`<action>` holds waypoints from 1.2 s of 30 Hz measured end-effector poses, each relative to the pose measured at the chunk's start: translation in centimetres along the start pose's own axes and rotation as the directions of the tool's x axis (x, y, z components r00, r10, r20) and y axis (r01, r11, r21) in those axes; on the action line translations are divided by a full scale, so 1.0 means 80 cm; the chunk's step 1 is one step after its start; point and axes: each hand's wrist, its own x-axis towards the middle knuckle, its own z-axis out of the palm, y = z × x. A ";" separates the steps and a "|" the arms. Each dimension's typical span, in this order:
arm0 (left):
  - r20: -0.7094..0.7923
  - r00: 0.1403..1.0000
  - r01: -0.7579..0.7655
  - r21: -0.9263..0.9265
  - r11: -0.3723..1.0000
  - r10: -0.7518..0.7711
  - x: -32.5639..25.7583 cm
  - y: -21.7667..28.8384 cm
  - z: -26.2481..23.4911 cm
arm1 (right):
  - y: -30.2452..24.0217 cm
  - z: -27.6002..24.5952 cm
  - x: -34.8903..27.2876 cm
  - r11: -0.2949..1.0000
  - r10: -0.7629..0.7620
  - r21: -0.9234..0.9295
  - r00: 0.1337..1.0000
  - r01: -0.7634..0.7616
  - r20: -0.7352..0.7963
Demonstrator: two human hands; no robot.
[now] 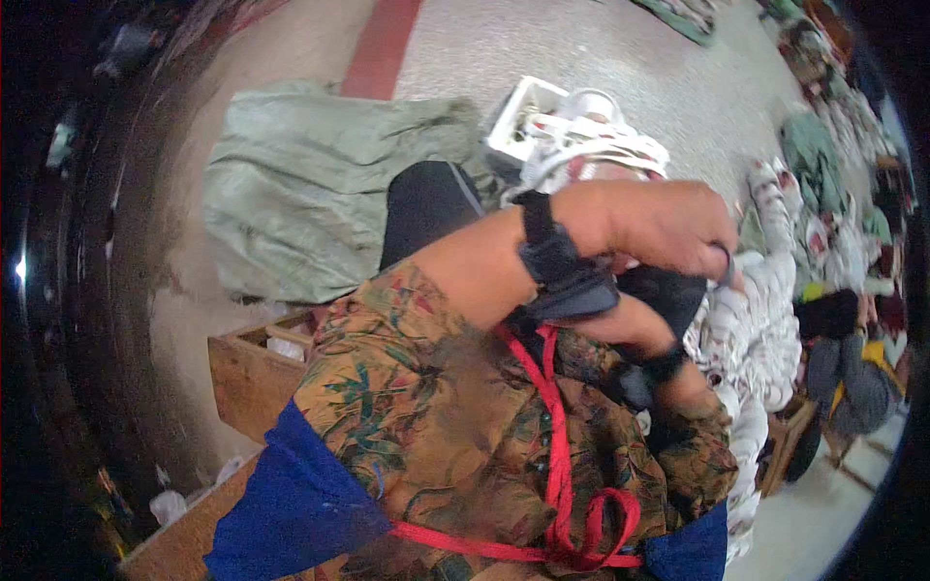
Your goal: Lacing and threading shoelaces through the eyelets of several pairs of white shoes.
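Observation:
My left hand [668, 228] reaches across to the right with its fingers curled down. A small dark loop [725, 263] shows at its fingers; whether it is worn or held, I cannot make out. Beneath it, my right hand [625, 318] comes in from the right, with its fingers hidden behind my left wrist. Both wrists carry black bands [560, 261]. Beyond my left hand lies a heap of white looped pieces with pinkish patches [605, 160]. Close to my left fingertips is a long pile of white rounded pieces [746, 320], stacked into each other.
A white box [528, 111] stands behind the looped pieces. A grey-green sheet [291, 194] covers floor on the left, near a wooden box [252, 373]. On the right are another wooden box [790, 441], a green cloth [814, 160] and dark grey padded items [857, 392].

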 end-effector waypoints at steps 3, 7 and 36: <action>-0.206 0.978 -0.098 -0.288 0.953 0.038 -0.007 -0.010 -0.003 | -0.099 -0.017 -0.057 0.639 -0.037 -0.767 0.994 -0.058 -0.106; -0.056 0.998 -0.020 -0.268 0.963 0.005 -0.007 -0.033 0.018 | -0.141 -0.052 -0.128 0.504 -0.864 -0.147 0.497 0.851 -0.082; -0.079 0.858 0.387 -0.551 0.739 -0.508 0.002 0.018 0.014 | 0.345 -0.235 -0.311 0.245 0.192 -0.421 0.470 -0.873 -0.862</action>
